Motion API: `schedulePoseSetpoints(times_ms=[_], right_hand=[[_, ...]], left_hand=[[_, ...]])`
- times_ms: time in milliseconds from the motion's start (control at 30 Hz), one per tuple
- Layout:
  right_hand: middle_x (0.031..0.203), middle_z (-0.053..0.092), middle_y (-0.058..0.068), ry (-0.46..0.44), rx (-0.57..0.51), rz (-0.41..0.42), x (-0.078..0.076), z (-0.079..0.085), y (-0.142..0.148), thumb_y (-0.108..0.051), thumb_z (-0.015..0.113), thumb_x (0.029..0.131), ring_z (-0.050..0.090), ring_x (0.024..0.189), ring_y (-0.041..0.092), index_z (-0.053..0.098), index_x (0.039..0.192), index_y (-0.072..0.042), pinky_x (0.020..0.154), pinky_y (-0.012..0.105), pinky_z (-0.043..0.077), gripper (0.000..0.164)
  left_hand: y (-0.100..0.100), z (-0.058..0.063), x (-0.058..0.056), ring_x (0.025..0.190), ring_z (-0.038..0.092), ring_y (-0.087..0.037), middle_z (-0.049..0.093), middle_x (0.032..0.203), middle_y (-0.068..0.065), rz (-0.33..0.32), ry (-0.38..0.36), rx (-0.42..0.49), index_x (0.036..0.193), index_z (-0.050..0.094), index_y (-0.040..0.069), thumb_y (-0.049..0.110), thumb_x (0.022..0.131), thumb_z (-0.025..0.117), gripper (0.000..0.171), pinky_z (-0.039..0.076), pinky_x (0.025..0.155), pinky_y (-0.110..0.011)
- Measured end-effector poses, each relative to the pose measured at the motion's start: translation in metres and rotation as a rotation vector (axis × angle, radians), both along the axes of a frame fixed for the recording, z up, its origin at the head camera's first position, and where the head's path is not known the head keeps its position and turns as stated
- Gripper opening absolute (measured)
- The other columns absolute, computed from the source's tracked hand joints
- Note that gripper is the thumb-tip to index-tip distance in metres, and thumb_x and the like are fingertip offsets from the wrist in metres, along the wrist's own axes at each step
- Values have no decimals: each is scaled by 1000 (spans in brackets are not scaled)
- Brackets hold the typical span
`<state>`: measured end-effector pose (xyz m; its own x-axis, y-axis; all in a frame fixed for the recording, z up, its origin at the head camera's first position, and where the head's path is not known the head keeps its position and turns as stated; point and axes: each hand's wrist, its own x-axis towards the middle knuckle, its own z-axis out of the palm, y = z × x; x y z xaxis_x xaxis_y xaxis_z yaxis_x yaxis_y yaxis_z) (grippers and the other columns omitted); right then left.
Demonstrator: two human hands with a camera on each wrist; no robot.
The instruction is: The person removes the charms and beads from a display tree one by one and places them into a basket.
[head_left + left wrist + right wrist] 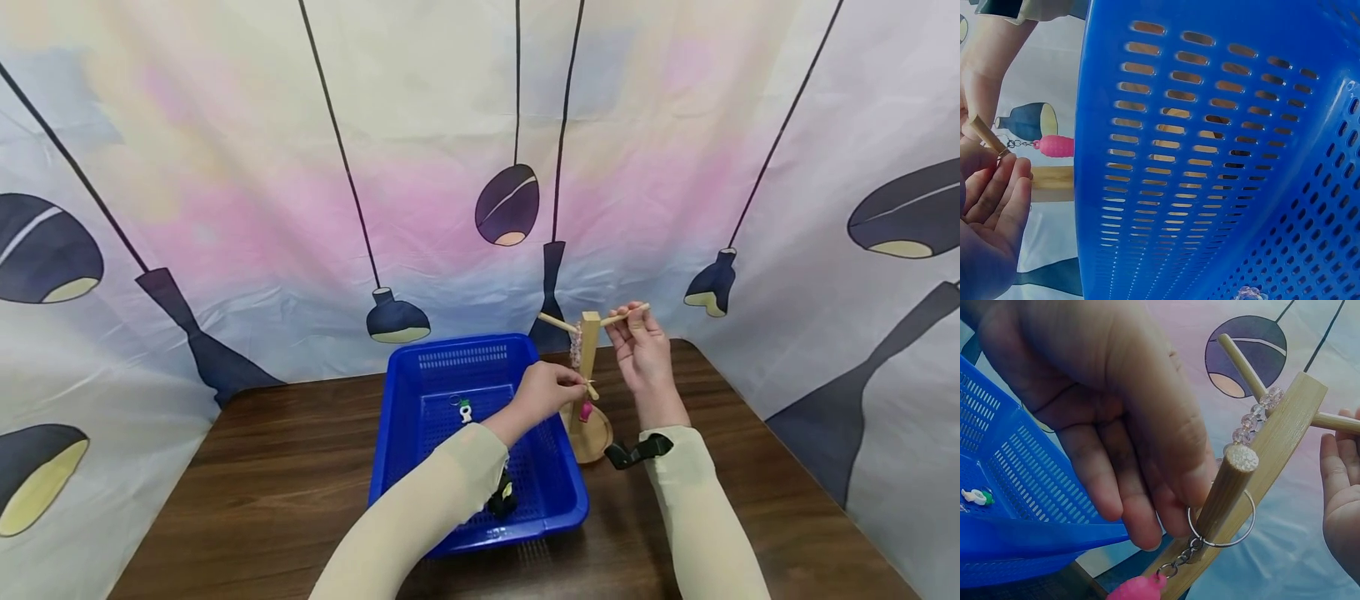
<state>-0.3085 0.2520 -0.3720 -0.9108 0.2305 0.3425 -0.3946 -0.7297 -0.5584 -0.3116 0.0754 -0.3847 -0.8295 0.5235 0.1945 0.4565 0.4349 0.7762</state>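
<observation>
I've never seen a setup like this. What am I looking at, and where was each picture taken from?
There's no machine here, just a person's two bare hands. The wide picture comes from a camera worn on the head; the other two come from cameras on the left and right wrists. On the brown table are a blue basket with small items inside and a wooden stand with pegs. The left hand pinches the ring of a pink keychain around one peg, while the right hand holds another peg. A string of beads hangs there too.
</observation>
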Motion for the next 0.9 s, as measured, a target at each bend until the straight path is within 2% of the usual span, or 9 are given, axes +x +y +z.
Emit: schedulePoseSetpoints(times_ms=[233,400,900], right_hand=[[93,72,2,10,-19,31,0,1,-1,-17,56,99,74,93,13,71,95,-9,88,24,60,17],[93,72,1,14,-17,38,1,1,-1,-17,57,98,74,93,13,72,95,-10,88,24,60,17],[91,71,0,-34,4,-1,1,1,-1,-20,57,98,74,91,11,70,94,-11,87,22,60,17]], left_hand=[[-2,0,1,78,62,-7,80,102,-12,-2,-27,3,101,82,4,13,94,72,15,45,65,-14],[-3,1,1,79,63,-6,81,102,-11,-18,-12,-6,101,82,5,13,94,72,14,45,65,-13],[-5,7,9,73,56,-3,80,101,-10,-50,-65,-21,98,82,6,15,96,71,14,44,63,-14]])
